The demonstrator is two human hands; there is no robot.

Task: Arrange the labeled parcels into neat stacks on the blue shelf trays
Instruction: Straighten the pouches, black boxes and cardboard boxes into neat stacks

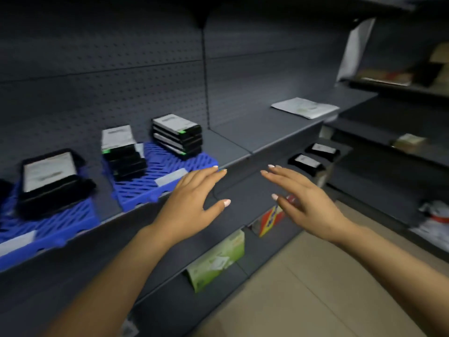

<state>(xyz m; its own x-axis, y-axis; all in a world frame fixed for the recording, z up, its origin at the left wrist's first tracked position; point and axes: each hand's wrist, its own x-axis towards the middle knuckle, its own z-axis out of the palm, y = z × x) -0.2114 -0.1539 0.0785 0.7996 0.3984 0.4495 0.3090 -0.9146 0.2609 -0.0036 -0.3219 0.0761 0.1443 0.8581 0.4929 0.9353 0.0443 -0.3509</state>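
Note:
Two blue slatted trays lie on a dark shelf. The right tray (167, 166) carries two stacks of black parcels with white labels, a left stack (122, 152) and a back stack (177, 135). The left tray (60, 222) bears a larger black parcel stack (52, 181). Two more black labeled parcels (313, 156) rest on a lower shelf at the right. My left hand (192, 203) hovers flat and empty by the right tray's front corner. To its right my right hand (301, 198) is spread out with nothing in it, in front of the shelf edge.
A white paper sheet (305, 107) lies on the upper shelf at the right. Green boxes (216, 259) and a red-yellow pack (271, 220) sit on lower shelves. More shelving with assorted goods (408, 142) stands at the far right. Beige floor tiles (315, 288) lie below.

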